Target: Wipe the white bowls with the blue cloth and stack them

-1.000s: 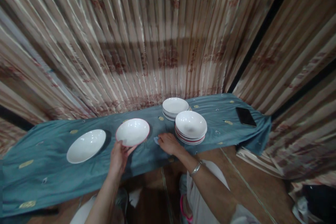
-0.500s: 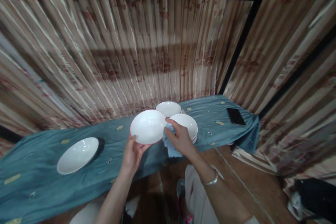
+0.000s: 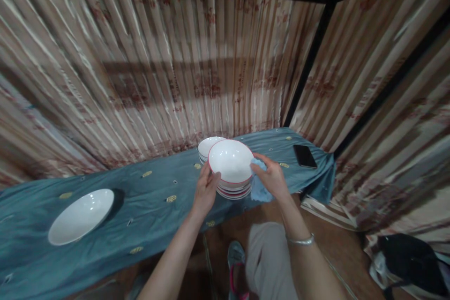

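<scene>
A white bowl with a red rim (image 3: pixel 231 161) is held between my two hands, over a stack of similar bowls (image 3: pixel 235 193). Whether it rests on the stack or hovers just above, I cannot tell. My left hand (image 3: pixel 207 187) grips its left edge, thumb on the inside of the rim. At the right edge, my right hand (image 3: pixel 272 176) grips the bowl together with a light blue cloth (image 3: pixel 260 191), which hangs down beside the stack. Partly hidden behind the held bowl stands another stack of white bowls (image 3: pixel 208 144).
A larger white oval bowl (image 3: pixel 81 217) lies to the left on the teal tablecloth (image 3: pixel 147 211). Toward the right end is a dark flat phone or tablet (image 3: pixel 304 156). Patterned curtains (image 3: pixel 158 70) hang behind, with a black post (image 3: pixel 309 65). A black bag (image 3: pixel 413 262) sits at lower right.
Both hands have carried the red-rimmed bowl rightward, over the front stack. My right hand, earlier with the cloth against the rim, now holds the bowl's right edge. The view has shifted slightly.
</scene>
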{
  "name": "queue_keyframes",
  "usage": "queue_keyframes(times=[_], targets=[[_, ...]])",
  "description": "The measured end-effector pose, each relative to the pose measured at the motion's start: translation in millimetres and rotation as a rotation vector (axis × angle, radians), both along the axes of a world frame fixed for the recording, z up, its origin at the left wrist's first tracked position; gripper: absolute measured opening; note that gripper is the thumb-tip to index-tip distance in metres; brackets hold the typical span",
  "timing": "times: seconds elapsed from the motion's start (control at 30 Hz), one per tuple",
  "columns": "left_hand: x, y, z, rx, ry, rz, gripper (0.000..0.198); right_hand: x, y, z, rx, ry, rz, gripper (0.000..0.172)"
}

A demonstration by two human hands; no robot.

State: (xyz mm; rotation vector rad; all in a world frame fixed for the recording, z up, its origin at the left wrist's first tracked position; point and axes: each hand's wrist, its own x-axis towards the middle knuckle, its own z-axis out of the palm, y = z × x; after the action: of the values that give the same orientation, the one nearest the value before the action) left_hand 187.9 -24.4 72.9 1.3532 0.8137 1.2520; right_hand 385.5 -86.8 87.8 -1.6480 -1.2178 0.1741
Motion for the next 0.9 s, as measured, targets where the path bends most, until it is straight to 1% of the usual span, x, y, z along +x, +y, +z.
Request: queue_keyframes(times=[0.07, 0.13, 0.27, 0.47, 0.6, 0.8, 0.9], targets=[[-0.7, 3.3, -5.3, 0.099, 0.134, 0.053, 0.034, 3.6, -0.7, -3.5, -0.04, -0.03, -0.013, 0.037], [-0.8, 4.8, -10.9, 0.129, 0.2, 0.073, 0.036, 4.7, -0.7, -5.8, -0.087, -0.056, -0.014, 0.037], [3.4, 5.5, -23.7, 0.118, 0.261, 0.083, 0.041, 5.0, 1.7, -8.5, -0.169, -0.105, -0.013, 0.037], [9.5, 6.1, -39.3, 0.09, 0.354, 0.11, 0.056, 5.8, 3.2, -9.5, -0.255, -0.15, -0.014, 0.038], [11.4, 4.4, -45.9, 0.066, 0.328, 0.103, 0.059, 6.5, 2.5, -11.8, -0.263, -0.171, -0.009, 0.037], [17.0, 3.0, -56.8, -0.012, 0.175, 0.124, 0.061, 6.9, 4.1, -14.6, -0.27, -0.181, 0.017, 0.035], [20.3, 4.0, -61.6, -0.013, 0.129, 0.129, 0.06, 7.8, 5.8, -16.8, -0.271, -0.187, 0.029, 0.036]])
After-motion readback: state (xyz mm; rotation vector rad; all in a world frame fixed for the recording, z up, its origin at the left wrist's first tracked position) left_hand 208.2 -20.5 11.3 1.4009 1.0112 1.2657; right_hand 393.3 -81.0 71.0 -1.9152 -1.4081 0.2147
